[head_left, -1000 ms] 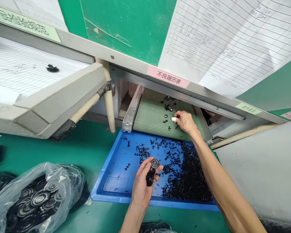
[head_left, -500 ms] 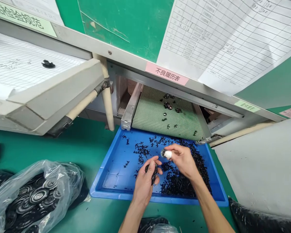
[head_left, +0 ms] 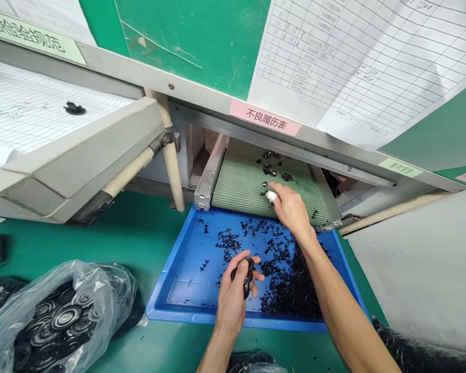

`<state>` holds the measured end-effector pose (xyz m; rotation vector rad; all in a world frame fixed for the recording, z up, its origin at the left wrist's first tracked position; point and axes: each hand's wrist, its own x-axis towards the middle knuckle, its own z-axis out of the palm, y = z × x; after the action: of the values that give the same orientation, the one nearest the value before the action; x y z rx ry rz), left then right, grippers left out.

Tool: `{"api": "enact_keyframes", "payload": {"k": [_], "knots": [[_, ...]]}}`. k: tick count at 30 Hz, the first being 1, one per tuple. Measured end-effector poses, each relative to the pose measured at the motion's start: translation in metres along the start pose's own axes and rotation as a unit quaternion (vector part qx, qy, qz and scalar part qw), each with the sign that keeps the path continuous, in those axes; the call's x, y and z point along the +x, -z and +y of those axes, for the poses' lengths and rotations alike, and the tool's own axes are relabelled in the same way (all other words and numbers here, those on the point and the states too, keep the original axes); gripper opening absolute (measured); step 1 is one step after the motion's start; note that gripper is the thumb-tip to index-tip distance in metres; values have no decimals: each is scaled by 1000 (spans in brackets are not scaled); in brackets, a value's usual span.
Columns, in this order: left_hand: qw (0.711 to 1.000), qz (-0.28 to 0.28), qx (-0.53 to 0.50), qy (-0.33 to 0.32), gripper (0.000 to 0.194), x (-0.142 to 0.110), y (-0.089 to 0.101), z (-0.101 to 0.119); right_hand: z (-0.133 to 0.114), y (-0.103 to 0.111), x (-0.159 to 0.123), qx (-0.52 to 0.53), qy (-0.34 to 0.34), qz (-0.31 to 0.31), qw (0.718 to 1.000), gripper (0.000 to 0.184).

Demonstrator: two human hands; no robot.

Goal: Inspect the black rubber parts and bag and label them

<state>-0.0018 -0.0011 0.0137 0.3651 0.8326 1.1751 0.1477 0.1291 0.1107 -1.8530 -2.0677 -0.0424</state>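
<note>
My left hand [head_left: 235, 290], above the blue tray [head_left: 178, 311], is closed around several round black plastic parts [head_left: 247, 274]. My right hand [head_left: 291, 204] reaches over the green conveyor belt [head_left: 236, 191], a white cover on its thumb. Its index finger is stretched out, and the fingertip is at a small shiny round part [head_left: 264, 184] on the belt. Index finger and thumb are apart, and I see nothing held between them. More round parts [head_left: 270, 170] lie farther up the belt. Small black pieces [head_left: 291, 290] are heaped in the tray's right side.
A clear plastic bag [head_left: 112, 280] full of round black parts stands at the left. A grey ledge [head_left: 112, 140] with a paper sheet and one black part [head_left: 74, 108] juts in above it. A metal rail [head_left: 209, 116] crosses over the belt. A white panel [head_left: 423, 259] borders the right.
My right hand has moved up and away from my left hand onto the belt. The round part it pinched is no longer in its fingers. My left hand stays nearly in place.
</note>
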Motion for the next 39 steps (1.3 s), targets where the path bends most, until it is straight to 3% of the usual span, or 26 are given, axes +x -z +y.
{"api": "enact_keyframes", "payload": {"k": [3, 6, 10, 15, 20, 28, 33, 39], "knots": [[1000, 6, -3, 11, 44, 0, 0, 1, 3, -7, 42, -1, 11, -28, 1000, 36], [1000, 2, -15, 20, 37, 1, 2, 2, 11, -15, 62, 21, 14, -53, 998, 23], [999, 0, -29, 13, 30, 1, 4, 2, 32, -17, 59, 45, 6, -43, 998, 27], [999, 3, -40, 15, 30, 1, 4, 1, 58, -5, 48, 43, 9, -4, 999, 37], [999, 13, -43, 17, 30, 2, 4, 1, 82, 2, 62, 15, -27, 25, 999, 46], [998, 22, -48, 23, 33, 2, 3, 3, 84, -6, 91, 41, -74, -44, 995, 20], [998, 9, -53, 25, 32, 3, 4, 4, 82, 8, 76, 131, -131, -43, 982, 25], [998, -5, -47, 32, 32, 2, 6, 1, 56, 14, 13, 299, -138, -105, 938, 22]]}}
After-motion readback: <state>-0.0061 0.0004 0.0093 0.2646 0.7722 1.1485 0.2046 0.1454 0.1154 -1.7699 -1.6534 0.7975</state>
